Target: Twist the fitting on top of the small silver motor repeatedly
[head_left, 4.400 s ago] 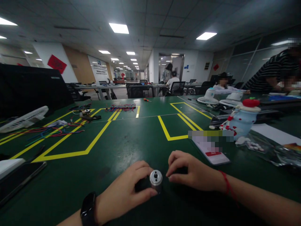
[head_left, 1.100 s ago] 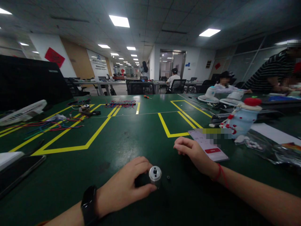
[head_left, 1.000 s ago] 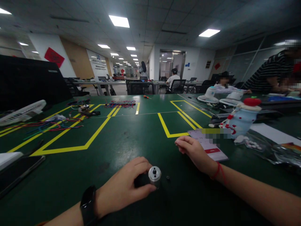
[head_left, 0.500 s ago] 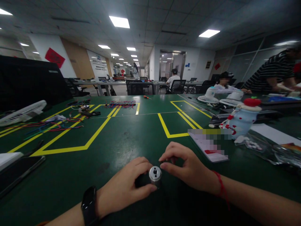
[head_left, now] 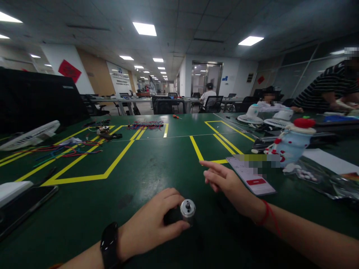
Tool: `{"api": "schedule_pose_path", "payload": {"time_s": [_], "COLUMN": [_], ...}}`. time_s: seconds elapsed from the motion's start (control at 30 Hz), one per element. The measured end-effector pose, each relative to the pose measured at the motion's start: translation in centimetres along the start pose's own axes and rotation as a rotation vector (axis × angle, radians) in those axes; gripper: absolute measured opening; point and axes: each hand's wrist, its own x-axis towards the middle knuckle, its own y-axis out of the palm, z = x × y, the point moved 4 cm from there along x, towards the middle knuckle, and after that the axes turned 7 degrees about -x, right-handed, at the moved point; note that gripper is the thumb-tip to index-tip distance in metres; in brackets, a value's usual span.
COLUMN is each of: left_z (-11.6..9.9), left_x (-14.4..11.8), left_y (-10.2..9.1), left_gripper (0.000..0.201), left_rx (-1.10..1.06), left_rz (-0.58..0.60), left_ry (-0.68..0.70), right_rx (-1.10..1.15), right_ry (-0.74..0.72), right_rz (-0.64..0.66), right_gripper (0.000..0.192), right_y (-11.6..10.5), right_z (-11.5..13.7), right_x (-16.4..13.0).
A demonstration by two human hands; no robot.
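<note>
A small silver cylindrical motor stands upright low in the middle of the view, its round metal end facing up. At the centre of that end is a small dark shaft or fitting, with dark holes around it. My left hand is closed around the motor from the left, thumb in front and fingers behind. Up and to the right of it, my right hand is raised clear of the motor. Its index finger points out to the left, the other fingers are loosely bent, and nothing shows in it.
The green table carries yellow tape lines. To the right are a phone-like panel, a blue cup with a red top, and a plastic bag. Loose wires and a dark phone lie left. People sit and stand beyond.
My right hand has drawn away from the motor, up and to the right, and its index finger has straightened. A dark piece now stands out at the motor's centre. My left hand keeps its hold.
</note>
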Motion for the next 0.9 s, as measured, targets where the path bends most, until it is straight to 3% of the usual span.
{"api": "schedule_pose_path", "payload": {"time_s": [0.1,0.23,0.5,0.67,0.9], "left_z": [0.1,0.3,0.2,0.0,0.0], "left_x": [0.0,-0.1,0.0,0.0,0.1], "left_y": [0.0,0.1,0.3,0.3,0.4], "left_gripper": [0.018,0.019,0.014,0.016,0.015], "left_rx": [0.001,0.0,0.014,0.007,0.015], "left_rz": [0.0,0.0,0.006,0.0,0.007], "left_ry": [0.0,0.007,0.01,0.023,0.019], "right_rx": [-0.043,-0.216,-0.443,-0.468,-0.45], "right_ry": [-0.026,-0.205,-0.41,-0.46,-0.466], "right_rz": [0.092,0.231,0.123,0.09,0.122], "right_gripper": [0.043,0.038,0.009,0.016,0.011], "right_y": [-0.3,1.3,3.0,3.1,3.6], "right_z": [-0.4,0.3,2.5,2.7,2.9], "right_x": [0.0,-1.4,-2.7,-2.9,-3.1]}}
